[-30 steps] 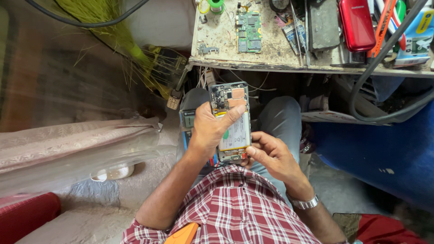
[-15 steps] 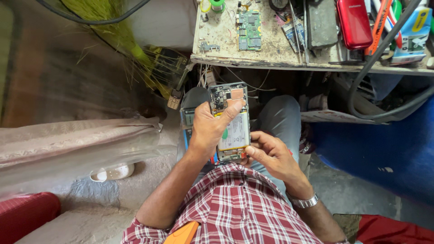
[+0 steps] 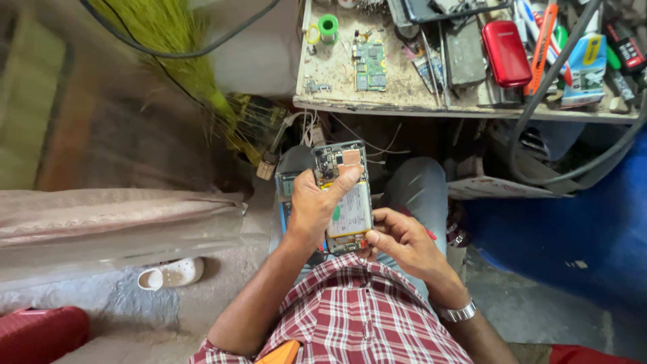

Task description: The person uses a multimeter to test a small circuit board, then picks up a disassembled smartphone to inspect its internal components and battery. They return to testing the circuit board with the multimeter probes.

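Observation:
An opened phone [image 3: 345, 192] with its back cover off shows a circuit board at the top and a pale battery below. My left hand [image 3: 315, 207] grips it over my lap, thumb lying across the board. My right hand [image 3: 399, 240] pinches at the phone's lower right corner; what its fingertips hold is too small to tell. A second flat dark phone part [image 3: 291, 176] lies on my knee behind the opened one.
A cluttered workbench [image 3: 323, 74] stands ahead with a green circuit board [image 3: 369, 66], a red flip phone [image 3: 506, 52], tools and a solder reel [image 3: 327, 25]. A black cable [image 3: 539, 101] loops at right. A broom [image 3: 182, 47] leans at left, a white shoe [image 3: 170, 274] on the floor.
Both hands and the phone stay almost still; the view has shifted slightly downward, so the workbench sits higher in frame.

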